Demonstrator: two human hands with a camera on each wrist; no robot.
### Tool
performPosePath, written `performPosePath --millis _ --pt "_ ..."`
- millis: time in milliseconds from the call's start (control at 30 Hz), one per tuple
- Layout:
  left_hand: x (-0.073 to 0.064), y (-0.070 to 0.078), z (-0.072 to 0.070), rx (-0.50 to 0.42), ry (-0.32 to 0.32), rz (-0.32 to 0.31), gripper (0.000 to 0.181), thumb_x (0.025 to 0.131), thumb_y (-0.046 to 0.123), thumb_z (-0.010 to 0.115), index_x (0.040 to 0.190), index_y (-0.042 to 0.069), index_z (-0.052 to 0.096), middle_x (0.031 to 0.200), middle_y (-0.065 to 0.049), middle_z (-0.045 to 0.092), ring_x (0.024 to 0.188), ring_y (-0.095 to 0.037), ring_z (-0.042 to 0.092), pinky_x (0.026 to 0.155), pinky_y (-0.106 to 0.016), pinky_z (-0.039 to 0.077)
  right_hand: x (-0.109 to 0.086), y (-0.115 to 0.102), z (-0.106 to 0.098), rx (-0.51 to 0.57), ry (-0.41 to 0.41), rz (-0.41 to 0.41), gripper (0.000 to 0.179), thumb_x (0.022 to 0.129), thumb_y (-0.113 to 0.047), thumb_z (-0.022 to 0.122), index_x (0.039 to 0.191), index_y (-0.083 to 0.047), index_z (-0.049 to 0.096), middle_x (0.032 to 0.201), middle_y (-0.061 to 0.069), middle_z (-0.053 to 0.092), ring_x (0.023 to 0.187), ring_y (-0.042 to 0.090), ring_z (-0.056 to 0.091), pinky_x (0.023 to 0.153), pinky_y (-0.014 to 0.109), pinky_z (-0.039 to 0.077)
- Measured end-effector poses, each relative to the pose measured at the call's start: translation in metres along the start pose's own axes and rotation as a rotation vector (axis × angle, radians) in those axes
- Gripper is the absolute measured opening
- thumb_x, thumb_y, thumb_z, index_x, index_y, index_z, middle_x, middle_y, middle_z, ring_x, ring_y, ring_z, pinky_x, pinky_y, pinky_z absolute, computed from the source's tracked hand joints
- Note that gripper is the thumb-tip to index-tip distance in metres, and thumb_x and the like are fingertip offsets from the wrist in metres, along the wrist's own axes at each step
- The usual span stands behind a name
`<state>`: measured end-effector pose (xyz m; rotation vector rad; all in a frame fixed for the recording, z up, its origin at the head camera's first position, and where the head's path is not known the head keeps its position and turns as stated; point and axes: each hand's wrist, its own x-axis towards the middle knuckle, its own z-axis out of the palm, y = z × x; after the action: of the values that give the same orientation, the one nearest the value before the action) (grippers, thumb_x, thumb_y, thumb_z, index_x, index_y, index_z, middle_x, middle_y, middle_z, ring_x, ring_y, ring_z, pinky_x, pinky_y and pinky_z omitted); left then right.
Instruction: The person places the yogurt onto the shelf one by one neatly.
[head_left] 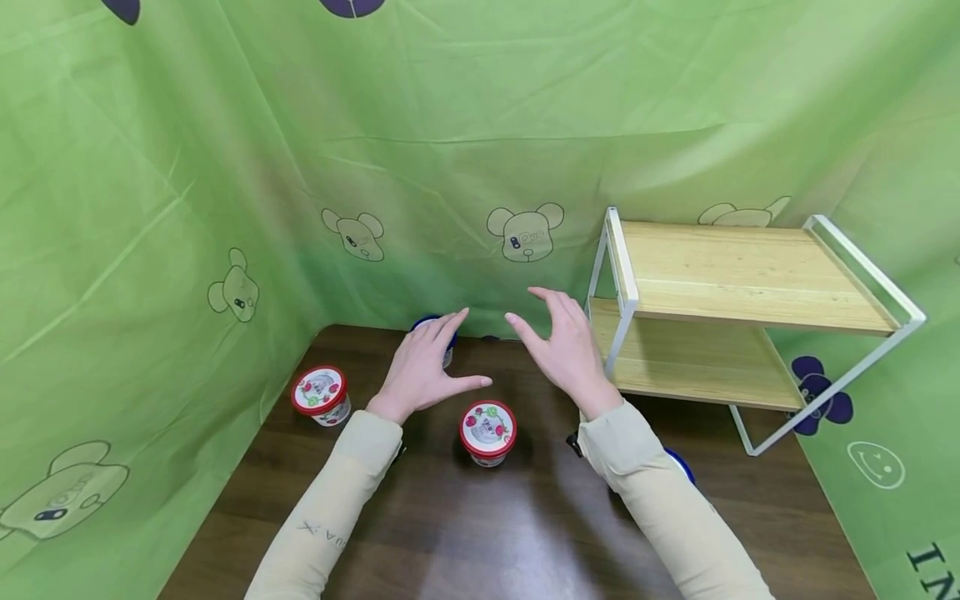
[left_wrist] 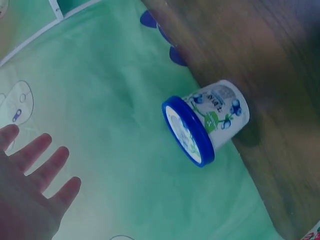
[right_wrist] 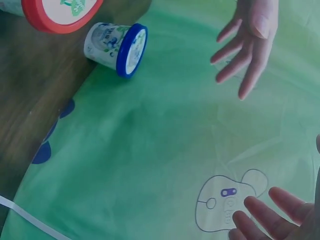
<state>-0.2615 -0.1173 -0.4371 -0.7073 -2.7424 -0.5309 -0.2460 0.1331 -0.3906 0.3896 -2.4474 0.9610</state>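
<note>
Both hands are raised over the table with spread fingers, holding nothing. My left hand (head_left: 423, 367) partly covers a blue-lidded tub with blueberry print (left_wrist: 220, 112) at the table's back edge. My right hand (head_left: 566, 346) hovers left of the shelf, its thumb and forefinger apart. Below and between the hands stands a red-lidded tub with strawberry print (head_left: 488, 432). Another red-lidded tub (head_left: 321, 394) is upright at the table's left edge. Under the right forearm, the blue rim of another lid (head_left: 681, 465) shows; the sleeve hides most of it.
A two-tier wooden shelf with a white metal frame (head_left: 750, 275) stands at the back right of the dark wood table (head_left: 465, 542). Green printed cloth (head_left: 450, 100) hangs behind the table and along its sides.
</note>
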Motion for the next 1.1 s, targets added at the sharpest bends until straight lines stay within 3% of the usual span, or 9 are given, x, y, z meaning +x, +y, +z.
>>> performPosePath --millis 533,1100 --pt "-0.028 0.012 0.024 -0.053 -0.063 0.061 0.109 0.076 0.085 0.061 0.162 0.026 0.028 0.157 -0.003 0.041 0.142 -0.027 0.039 0.113 -0.055 0.032 -0.016 -0.01 -0.017 0.096 0.086 -0.166 0.054 0.094 -0.041 0.073 0.137 -0.009 0.061 0.134 0.006 0.062 0.127 0.026 0.053 0.105 0.047 0.04" --pt "-0.058 0.016 0.049 -0.15 -0.146 -0.03 0.11 0.072 0.085 0.065 0.16 0.027 0.034 0.156 0.0 0.043 0.14 -0.025 0.041 0.11 -0.056 0.035 -0.036 -0.02 -0.034 0.148 0.116 -0.275 0.054 0.092 -0.036 0.075 0.133 -0.004 0.063 0.134 0.007 0.062 0.127 0.023 0.054 0.107 0.042 0.041"
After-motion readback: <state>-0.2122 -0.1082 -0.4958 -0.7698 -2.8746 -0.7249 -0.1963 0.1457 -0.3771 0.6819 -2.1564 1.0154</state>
